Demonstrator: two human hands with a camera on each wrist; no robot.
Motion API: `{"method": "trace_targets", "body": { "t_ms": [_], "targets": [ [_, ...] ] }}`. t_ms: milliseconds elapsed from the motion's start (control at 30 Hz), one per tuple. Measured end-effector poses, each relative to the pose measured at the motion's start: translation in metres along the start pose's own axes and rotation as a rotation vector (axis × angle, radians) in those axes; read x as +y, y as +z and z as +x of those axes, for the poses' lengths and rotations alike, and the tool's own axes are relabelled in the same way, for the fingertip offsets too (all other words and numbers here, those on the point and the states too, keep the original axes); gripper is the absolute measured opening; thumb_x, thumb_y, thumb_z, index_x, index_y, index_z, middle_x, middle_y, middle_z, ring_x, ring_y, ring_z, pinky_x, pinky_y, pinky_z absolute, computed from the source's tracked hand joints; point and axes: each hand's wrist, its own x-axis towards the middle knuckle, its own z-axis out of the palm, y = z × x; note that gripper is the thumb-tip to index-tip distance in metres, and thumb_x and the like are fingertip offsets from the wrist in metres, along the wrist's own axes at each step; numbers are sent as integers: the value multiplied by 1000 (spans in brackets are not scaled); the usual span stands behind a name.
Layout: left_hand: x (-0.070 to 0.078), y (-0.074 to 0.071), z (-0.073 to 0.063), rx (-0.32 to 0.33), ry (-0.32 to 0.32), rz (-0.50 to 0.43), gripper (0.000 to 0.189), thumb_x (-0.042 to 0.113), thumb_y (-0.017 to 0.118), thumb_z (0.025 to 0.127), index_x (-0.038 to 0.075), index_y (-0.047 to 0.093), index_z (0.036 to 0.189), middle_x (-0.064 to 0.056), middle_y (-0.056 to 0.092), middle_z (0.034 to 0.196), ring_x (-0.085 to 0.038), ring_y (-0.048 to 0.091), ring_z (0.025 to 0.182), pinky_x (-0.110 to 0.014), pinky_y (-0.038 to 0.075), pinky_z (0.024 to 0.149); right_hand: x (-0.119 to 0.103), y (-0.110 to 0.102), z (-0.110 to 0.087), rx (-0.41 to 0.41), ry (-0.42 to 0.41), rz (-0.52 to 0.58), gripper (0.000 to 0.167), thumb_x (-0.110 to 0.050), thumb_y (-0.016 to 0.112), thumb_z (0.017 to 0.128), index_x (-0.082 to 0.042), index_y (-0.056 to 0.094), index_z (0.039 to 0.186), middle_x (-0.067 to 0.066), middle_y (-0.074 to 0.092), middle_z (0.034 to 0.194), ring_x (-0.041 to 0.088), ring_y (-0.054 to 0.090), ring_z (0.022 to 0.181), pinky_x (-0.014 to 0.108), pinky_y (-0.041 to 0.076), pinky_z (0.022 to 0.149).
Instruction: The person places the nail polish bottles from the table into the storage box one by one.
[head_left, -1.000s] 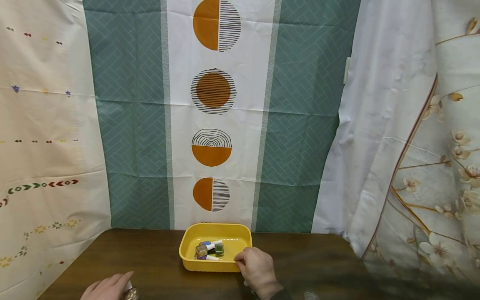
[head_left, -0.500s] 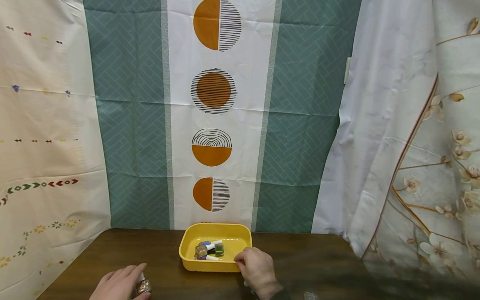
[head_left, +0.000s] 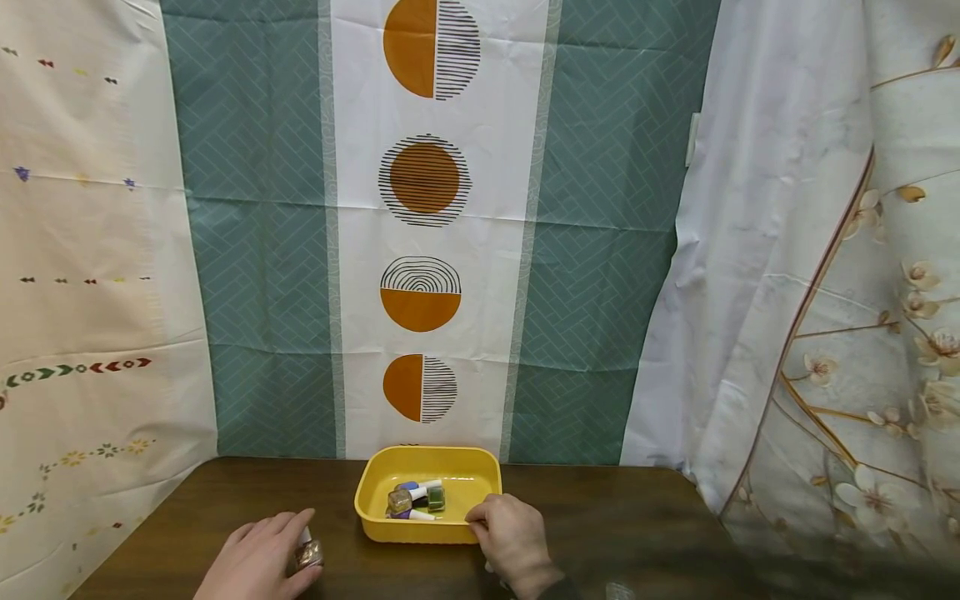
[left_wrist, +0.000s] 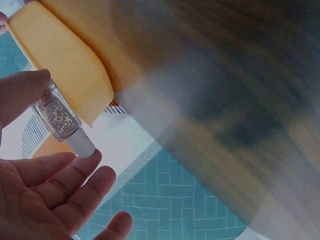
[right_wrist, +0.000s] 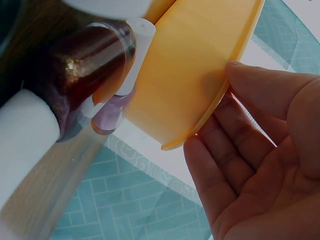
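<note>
the left hand (head_left: 258,556) has moved rightward, so the glitter bottle (left_wrist: 59,116) pinched between its thumb and fingers is nearer the yellow tray (head_left: 420,532), still outside it. the right hand (head_left: 514,538) pinches the tray's near rim. the bottle looks like clear, boxy glass, white-capped; the tray, seemingly glossy, round-cornered plastic, holds at least 4 small bottles (head_left: 400,501).

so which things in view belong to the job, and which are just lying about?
Likely the job:
glitter bottle, pinched in the left hand
yellow tub, rim gripped by the right hand
bottles in the tub
probably the dark red bottle outside it

Just there:
floral cloth
teal-and-white cloth
</note>
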Motion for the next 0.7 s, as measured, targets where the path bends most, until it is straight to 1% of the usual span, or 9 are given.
{"method": "trace_targets", "body": {
  "t_ms": [100, 300, 467, 567, 700],
  "targets": [
    [3, -2, 2, 18, 10, -1, 85, 55, 94, 83, 1, 66, 143, -9, 72, 129, -38, 68, 121, -72, 47, 106, 0, -1, 0, -4, 3, 3, 12, -20, 93, 86, -30, 88, 89, -20, 67, 79, 3, 63, 75, 27, 56, 67],
    [11, -5, 6, 75, 50, 8, 79, 50, 94, 85, 1, 68, 141, -11, 73, 131, -38, 69, 122, -70, 49, 105, 0, -1, 0, -9, 4, 3, 12, -20, 93, 86, -30, 88, 89, -20, 66, 78, 3, 63, 74, 27, 56, 67],
    [20, -8, 9, 125, 81, 22, 76, 48, 94, 86, 3, 69, 141, -9, 73, 129, -35, 69, 121, -68, 50, 105, 0, -1, 0, -21, 10, 5, 9, -22, 93, 87, -30, 88, 90, -19, 67, 79, 3, 63, 75, 28, 57, 67],
    [28, -10, 13, 138, 89, 28, 75, 48, 94, 86, 3, 68, 141, -9, 73, 128, -34, 69, 121, -67, 50, 106, 0, -1, 0, -20, 11, 7, 9, -22, 93, 87, -29, 88, 90, -19, 67, 79, 3, 64, 75, 28, 56, 67],
    [37, -12, 19, 134, 96, 39, 75, 47, 93, 87, 2, 68, 141, -12, 73, 131, -36, 68, 123, -70, 49, 106, -1, -2, 1, -19, 9, 10, 10, -22, 94, 87, -30, 88, 91, -19, 67, 79, 4, 64, 75, 28, 56, 67]
  ]
}}
